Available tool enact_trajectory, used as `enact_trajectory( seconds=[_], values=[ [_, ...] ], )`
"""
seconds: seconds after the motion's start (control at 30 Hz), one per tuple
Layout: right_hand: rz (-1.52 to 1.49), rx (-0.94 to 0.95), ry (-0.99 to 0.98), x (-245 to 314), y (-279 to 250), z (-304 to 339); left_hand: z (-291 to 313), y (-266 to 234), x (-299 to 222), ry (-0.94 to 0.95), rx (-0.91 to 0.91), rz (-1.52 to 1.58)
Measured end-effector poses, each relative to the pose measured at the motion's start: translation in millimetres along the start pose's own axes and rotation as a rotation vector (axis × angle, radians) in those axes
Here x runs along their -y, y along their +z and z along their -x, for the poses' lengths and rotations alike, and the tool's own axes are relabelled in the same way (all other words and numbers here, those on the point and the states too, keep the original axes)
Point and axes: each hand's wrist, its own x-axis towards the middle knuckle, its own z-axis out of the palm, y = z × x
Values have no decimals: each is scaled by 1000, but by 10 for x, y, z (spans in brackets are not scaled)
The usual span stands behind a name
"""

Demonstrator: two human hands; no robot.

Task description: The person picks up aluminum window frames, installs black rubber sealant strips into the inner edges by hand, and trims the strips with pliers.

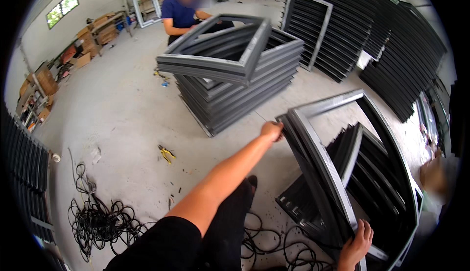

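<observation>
Frame (320,156), grey and rectangular, sits above the dark stack (297,198) on our right; whether it rests there fully, we cannot tell. We grip its far corner with the left hand (272,131) and its near end with the right hand (356,246). This wide spacing likely balances the weight and limits twisting.

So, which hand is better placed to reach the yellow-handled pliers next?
Probably the left hand: both hold the gray frame, but the pliers lie toward its side; the right hand is farther away.
</observation>
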Motion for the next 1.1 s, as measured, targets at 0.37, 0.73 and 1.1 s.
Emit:
enact_trajectory(
  seconds=[0.37, 0.73, 1.1],
  values=[
    [174, 77, 416, -2073, -567, 2132, 414, 53, -234, -144, 100, 171],
    [167, 69, 536, -1936, -470, 1997, 640, 125, -31, -207, 252, 149],
    [19, -86, 492, -2111, -292, 2153, 2029, 935, 674, -249, 511, 90]
  ],
)
